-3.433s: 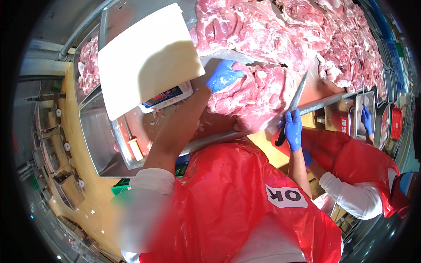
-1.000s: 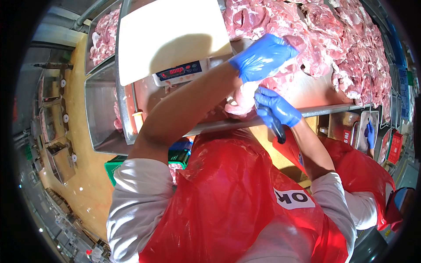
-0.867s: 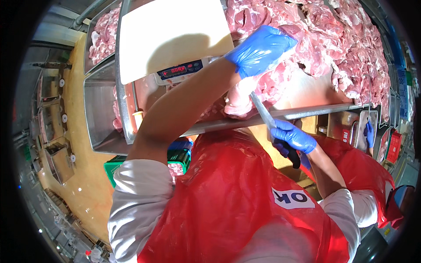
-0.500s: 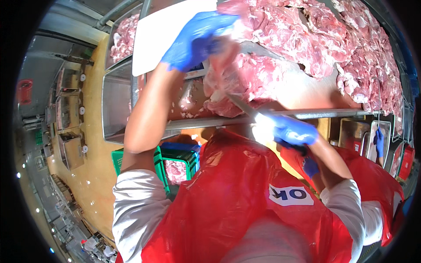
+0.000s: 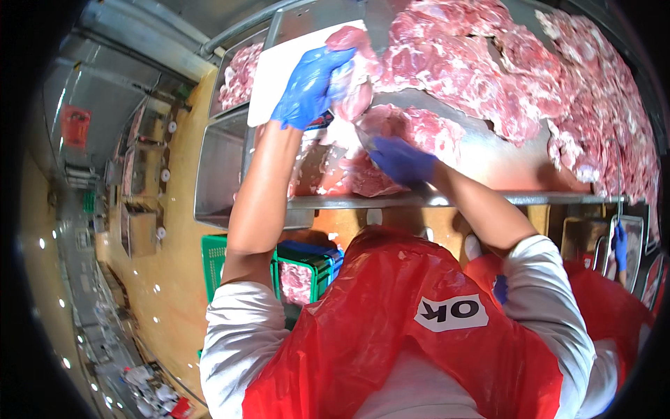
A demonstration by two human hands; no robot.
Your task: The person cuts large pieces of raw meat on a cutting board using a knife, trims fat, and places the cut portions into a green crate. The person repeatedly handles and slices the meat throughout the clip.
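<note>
My left hand, in a blue glove, grips a raw pink piece of meat and holds it up by the edge of a white board. In my blue-gloved right hand is a knife; its blade points up and left, close below that piece. Most of the knife's handle is hidden by the fingers. Under and beside the right hand, more raw meat lies on the metal worktable. Whether the blade touches the held piece, I cannot tell.
A large spread of raw meat covers the table's far and right parts. Metal bins with meat stand at the left. Below the table edge is a green crate holding meat. A co-worker's blue-gloved hand shows at far right.
My right hand with the knife has moved up and left from the table's near edge to the meat. My left hand still holds its piece, now beside the board. The whole view has shifted slightly.
</note>
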